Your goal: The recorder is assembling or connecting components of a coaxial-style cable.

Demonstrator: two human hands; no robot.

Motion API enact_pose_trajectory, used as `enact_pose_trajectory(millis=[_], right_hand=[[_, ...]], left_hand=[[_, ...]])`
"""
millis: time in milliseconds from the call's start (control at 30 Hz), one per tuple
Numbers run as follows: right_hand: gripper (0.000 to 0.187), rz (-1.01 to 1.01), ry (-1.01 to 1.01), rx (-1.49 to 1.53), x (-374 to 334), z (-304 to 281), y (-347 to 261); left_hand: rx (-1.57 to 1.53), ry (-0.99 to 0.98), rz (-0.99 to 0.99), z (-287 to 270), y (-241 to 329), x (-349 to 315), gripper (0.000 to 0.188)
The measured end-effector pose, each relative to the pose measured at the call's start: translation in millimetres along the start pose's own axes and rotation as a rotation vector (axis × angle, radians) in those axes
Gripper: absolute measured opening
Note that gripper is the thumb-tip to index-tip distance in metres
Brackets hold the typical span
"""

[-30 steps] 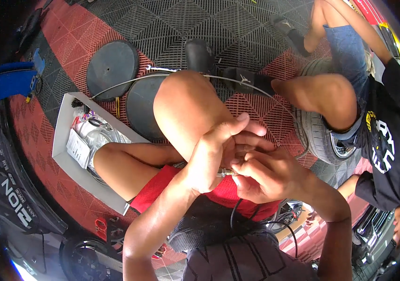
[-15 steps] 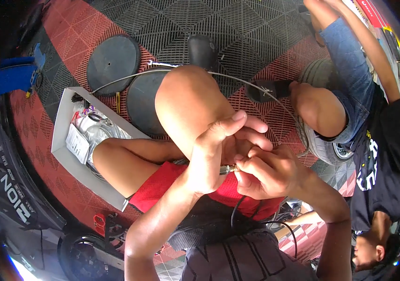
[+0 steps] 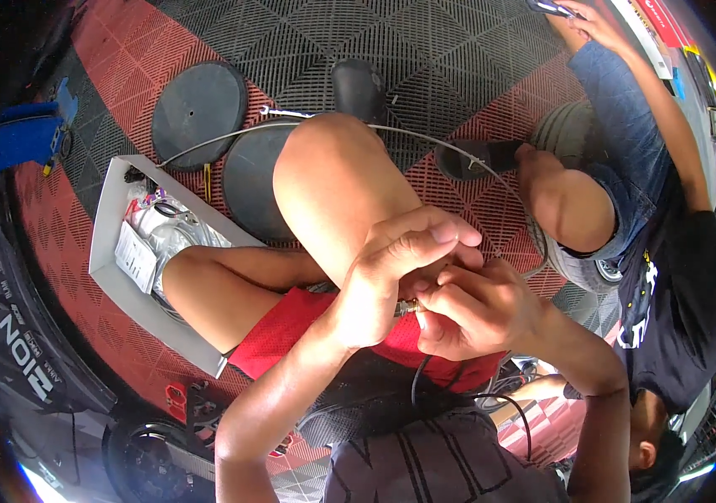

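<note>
My left hand (image 3: 379, 277) and my right hand (image 3: 479, 310) meet above my lap. Between them a short metal cable fitting (image 3: 408, 308) shows, silver with a brassy end. The thumb and bent fingers of my right hand pinch its brassy end. My left hand curls around its other side, thumb bent over toward the fingers; its inner fingertips are partly hidden by my right hand. A thin black cable (image 3: 416, 381) hangs in a loop below my right hand. Whether it joins the fitting is hidden.
A white box (image 3: 106, 251) with bagged parts lies left of my leg. Round black discs (image 3: 198, 113), a wrench (image 3: 286, 112) and a long grey cable (image 3: 425, 134) are ahead. At right, a co-worker (image 3: 668, 285) sits by a tyre (image 3: 567, 134), holding a dark object (image 3: 552, 8).
My left thumb has bent in toward the fingers, and my right hand has turned slightly around the fitting. The co-worker's raised hand now shows a dark object, and their body has leaned.
</note>
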State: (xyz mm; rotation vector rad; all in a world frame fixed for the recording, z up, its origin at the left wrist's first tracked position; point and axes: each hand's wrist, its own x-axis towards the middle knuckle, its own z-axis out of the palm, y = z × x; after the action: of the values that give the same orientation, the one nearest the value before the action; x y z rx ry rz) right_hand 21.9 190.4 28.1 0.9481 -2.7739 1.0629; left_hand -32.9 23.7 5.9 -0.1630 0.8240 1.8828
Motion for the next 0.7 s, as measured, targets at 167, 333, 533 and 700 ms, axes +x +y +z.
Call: enact_pose_trajectory(millis=[167, 333, 533, 700], right_hand=[[0.023, 0.053, 0.055, 0.149, 7, 1, -6], [0.023, 0.016, 0.017, 0.098, 8, 2, -8], [0.029, -0.018, 0.052, 0.002, 3, 5, -7], [0.03, -0.037, 0.122, -0.023, -2, 11, -10]], left_hand=[[-0.028, -0.035, 0.076, -3, -12, 1, 0.052], [-0.036, -0.117, 0.175, -2, -15, 1, 0.05], [-0.172, -0.01, -0.006, 2, -10, -9, 0.049], [-0.142, -0.047, 0.021, 1, -12, -11, 0.048]])
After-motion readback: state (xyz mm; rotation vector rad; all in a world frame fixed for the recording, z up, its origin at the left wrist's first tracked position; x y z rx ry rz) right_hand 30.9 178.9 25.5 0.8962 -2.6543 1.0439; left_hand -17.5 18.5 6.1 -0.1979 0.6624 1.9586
